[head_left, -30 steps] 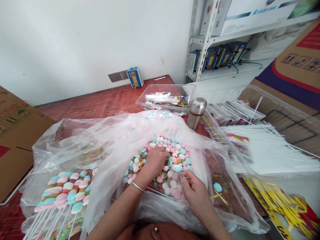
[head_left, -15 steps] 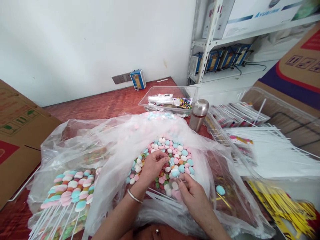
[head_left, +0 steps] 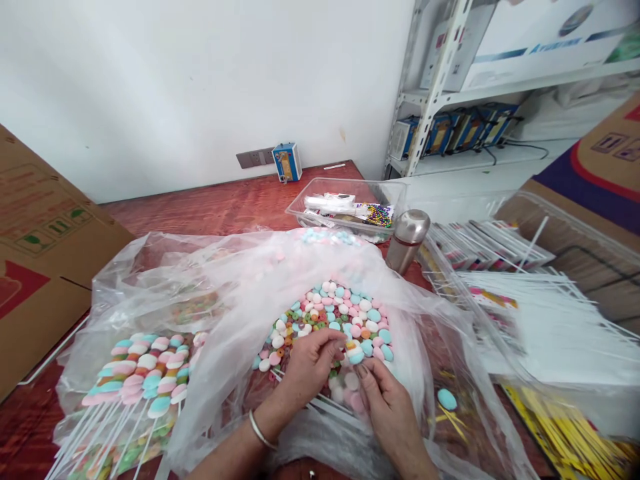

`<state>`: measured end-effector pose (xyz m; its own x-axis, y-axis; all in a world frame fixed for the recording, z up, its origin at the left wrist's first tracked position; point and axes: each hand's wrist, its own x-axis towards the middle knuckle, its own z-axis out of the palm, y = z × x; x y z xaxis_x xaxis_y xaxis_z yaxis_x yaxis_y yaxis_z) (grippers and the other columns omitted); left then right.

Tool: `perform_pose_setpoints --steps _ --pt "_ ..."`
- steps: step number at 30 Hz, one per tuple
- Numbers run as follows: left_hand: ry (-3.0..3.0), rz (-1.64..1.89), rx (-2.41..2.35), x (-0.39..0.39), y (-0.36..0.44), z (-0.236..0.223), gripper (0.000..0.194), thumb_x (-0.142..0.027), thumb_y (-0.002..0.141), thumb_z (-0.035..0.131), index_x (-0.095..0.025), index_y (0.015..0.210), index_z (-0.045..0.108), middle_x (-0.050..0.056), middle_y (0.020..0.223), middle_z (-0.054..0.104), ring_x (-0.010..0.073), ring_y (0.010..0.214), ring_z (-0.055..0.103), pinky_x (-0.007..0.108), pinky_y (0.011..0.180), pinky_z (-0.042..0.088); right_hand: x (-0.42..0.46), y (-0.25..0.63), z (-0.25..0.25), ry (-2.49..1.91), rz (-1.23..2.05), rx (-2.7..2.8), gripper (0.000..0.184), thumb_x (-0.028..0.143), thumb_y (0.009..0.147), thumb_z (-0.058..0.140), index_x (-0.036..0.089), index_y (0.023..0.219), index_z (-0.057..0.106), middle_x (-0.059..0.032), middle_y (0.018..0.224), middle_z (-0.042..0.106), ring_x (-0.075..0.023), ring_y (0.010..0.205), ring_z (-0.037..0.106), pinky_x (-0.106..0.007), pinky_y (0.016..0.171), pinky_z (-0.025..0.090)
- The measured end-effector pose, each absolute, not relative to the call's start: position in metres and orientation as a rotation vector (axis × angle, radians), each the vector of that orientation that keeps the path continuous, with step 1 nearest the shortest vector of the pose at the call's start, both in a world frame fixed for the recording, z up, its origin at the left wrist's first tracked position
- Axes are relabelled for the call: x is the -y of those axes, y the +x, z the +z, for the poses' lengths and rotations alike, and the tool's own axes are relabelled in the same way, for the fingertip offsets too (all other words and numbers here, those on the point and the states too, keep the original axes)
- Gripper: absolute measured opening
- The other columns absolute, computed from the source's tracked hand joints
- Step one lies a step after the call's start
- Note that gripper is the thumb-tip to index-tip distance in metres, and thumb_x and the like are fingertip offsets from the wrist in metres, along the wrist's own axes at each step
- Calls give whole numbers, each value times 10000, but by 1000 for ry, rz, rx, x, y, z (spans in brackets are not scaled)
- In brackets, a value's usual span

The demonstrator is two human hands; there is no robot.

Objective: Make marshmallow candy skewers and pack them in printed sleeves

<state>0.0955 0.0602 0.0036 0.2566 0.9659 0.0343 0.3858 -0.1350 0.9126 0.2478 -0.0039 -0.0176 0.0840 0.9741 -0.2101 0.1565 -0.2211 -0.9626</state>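
Candies [head_left: 355, 352], between left hand [head_left: 311, 360] and right hand [head_left: 387, 399]

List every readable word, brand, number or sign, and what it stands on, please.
"Ayu...ink", middle blurred: white box.
Glass, up-arrows and umbrella signs, nearby print too blurred: left carton.
Up-arrows sign, another unclear: right carton.
Print on the packets: too small to read.

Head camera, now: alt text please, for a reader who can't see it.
Two bare hands, left and right, work close together at a short stack of candy above loose pastel candies in a clear plastic bag. Finished-looking candy skewers lie at left; a steel flask and open clear bin stand behind.
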Motion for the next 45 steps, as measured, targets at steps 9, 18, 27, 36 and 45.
perform_pose_setpoints --steps 9,18,27,36,45 --pt "1964 746 -1610 -120 74 6 199 -192 900 487 -235 965 670 31 955 702 194 891 643 314 842 474 2 256 -32 -1465 1307 1031 380 566 869 504 212 738 550 70 515 379 -129 486 374 -232 470 349" --pt "1968 675 -1581 -143 91 -5 177 -260 905 484 -204 956 645 56 940 675 203 891 626 315 821 464 2 255 -35 -1499 1314 1014 393 594 863 493 223 755 564 81 480 349 -119 419 322 -231 412 304" --pt "1870 427 -1324 -140 86 8 194 -253 833 503 -204 965 636 -41 656 642 141 601 615 219 556 434 -1 255 -30 -1435 1319 997 367 552 847 540 200 747 570 71 526 400 -119 478 372 -221 465 319" --pt "2030 260 -1403 -132 89 7 116 -223 756 602 -178 790 704 19 605 628 198 647 592 281 646 414 0 257 -37 -1425 1323 1015 344 517 888 525 198 762 550 76 536 392 -111 499 362 -218 487 310" --pt "2182 334 -1390 -107 90 6 68 -234 775 606 -198 818 645 40 863 654 196 815 591 290 736 430 1 255 -41 -1382 1381 965 330 518 894 516 204 798 545 93 517 339 -96 459 289 -208 436 245"
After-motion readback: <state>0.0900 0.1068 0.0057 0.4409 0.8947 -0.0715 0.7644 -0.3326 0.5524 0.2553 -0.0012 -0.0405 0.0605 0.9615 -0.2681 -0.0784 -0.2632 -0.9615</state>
